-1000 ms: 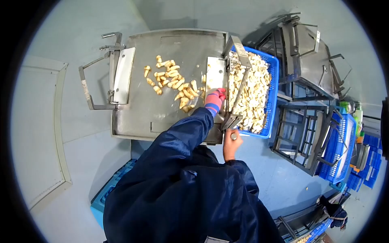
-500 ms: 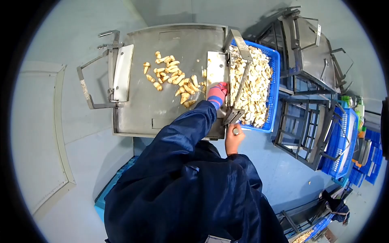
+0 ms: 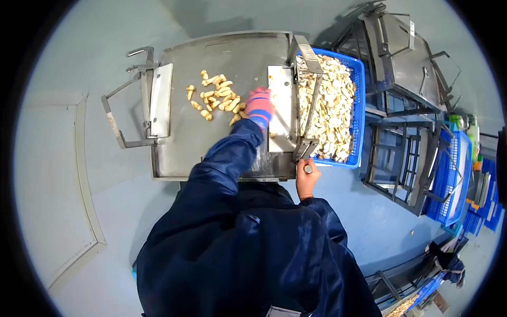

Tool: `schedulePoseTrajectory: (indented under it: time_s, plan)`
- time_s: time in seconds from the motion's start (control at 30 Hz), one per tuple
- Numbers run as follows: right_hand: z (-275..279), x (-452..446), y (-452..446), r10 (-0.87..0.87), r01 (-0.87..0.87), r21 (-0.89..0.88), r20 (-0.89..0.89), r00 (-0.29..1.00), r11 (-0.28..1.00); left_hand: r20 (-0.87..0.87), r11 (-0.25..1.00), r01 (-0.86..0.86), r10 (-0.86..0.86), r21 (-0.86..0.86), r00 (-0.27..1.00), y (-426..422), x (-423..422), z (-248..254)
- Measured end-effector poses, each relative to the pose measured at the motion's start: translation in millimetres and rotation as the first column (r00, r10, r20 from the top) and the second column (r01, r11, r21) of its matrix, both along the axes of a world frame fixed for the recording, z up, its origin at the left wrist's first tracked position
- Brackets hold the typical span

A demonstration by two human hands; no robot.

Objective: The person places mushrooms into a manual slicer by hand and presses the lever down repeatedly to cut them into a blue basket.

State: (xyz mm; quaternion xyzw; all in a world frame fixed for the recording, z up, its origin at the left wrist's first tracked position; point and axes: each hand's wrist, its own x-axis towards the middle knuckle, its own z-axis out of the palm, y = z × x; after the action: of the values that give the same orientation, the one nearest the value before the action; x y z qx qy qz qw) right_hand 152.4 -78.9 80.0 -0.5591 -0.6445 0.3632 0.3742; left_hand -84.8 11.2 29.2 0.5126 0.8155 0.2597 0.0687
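Observation:
My left hand (image 3: pixel 259 103), in a pink glove with blue stripes, is over the steel table (image 3: pixel 190 153) at the right edge of a pile of whole king oyster mushrooms (image 3: pixel 226 95). Motion blurs its fingers, and whatever lies under them is hidden. Beside it is a white cutting board (image 3: pixel 282 108) with bolts. A hinged slicing blade in a metal frame (image 3: pixel 312 105) runs along the board's right side. My bare right hand (image 3: pixel 306 179) is wrapped around the blade's handle (image 3: pixel 308 169) at the table's near right corner. Mushroom slices (image 3: pixel 327 111) fill the blue basket (image 3: pixel 359 105) beyond the blade.
Another slicer with a white board (image 3: pixel 161 100) is fixed to the table's left edge. Steel stands (image 3: pixel 406 68) and more blue baskets (image 3: pixel 451 179) are off to the right. A further tray of mushrooms (image 3: pixel 404 306) shows at the lower right.
My left hand has moved left, off the white board to the mushroom pile, covering its right end. My right hand stays on the handle, with the blade frame in about the same position.

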Motion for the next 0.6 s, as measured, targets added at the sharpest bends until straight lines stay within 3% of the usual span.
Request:
schedulePoseTrajectory:
  time_s: [0.03,0.1,0.2,0.27,0.33,0.37,0.4,0.43,0.47,0.5,0.6]
  plan:
    - [-0.1,0.1,-0.3,-0.006,0.006,0.015,-0.002,1.0,1.0,-0.223,0.942,-0.058,-0.019,-0.332,0.975,-8.7,-18.3,5.8]
    - [-1.2,-1.3,0.1,-0.013,0.014,0.043,-0.009,1.0,0.999,-0.119,0.914,0.192,-0.249,-0.358,0.961,-20.1,-64.8,-46.0]
    - [-3.8,0.3,1.6,0.005,-0.006,0.061,0.012,1.0,0.998,0.0,0.881,0.29,-0.312,-0.375,0.95,-24.8,-77.6,-6.6]
    - [0.5,-0.7,4.0,0.001,0.0,0.031,-0.011,1.0,1.0,0.284,0.966,0.182,-0.125,-0.185,0.951,-19.4,-59.7,9.7]
    - [8.4,-3.3,3.3,-0.007,0.007,0.01,-0.022,1.0,1.0,0.586,1.0,-0.01,-0.005,0.022,0.81,-11.9,-22.4,-3.9]
    - [14.1,-6.0,6.1,-0.015,0.015,0.01,-0.024,1.0,1.0,0.575,0.998,-0.065,0.057,-0.006,0.816,-5.9,-0.9,-22.1]
    - [21.2,-8.0,9.6,-0.021,0.022,0.013,-0.025,0.999,1.0,0.455,0.992,-0.118,0.122,-0.038,0.882,-2.4,23.9,-17.8]
    - [30.5,-8.8,12.2,-0.021,0.021,-0.018,-0.016,1.0,1.0,0.487,0.986,-0.131,0.166,-0.105,0.857,2.1,43.6,-20.8]
    - [40.6,-11.0,15.6,-0.016,0.015,-0.048,-0.005,1.0,0.999,0.35,0.992,-0.106,0.123,-0.069,0.929,2.2,60.9,-19.9]
    - [48.2,-13.0,18.0,-0.01,0.011,-0.079,0.004,1.0,0.997,0.426,0.997,-0.07,0.077,-0.033,0.902,3.3,68.9,-29.2]
    - [56.0,-15.2,20.6,-0.005,0.007,-0.083,0.031,1.0,0.997,0.538,0.975,-0.177,0.079,0.133,0.839,2.5,88.5,-46.2]
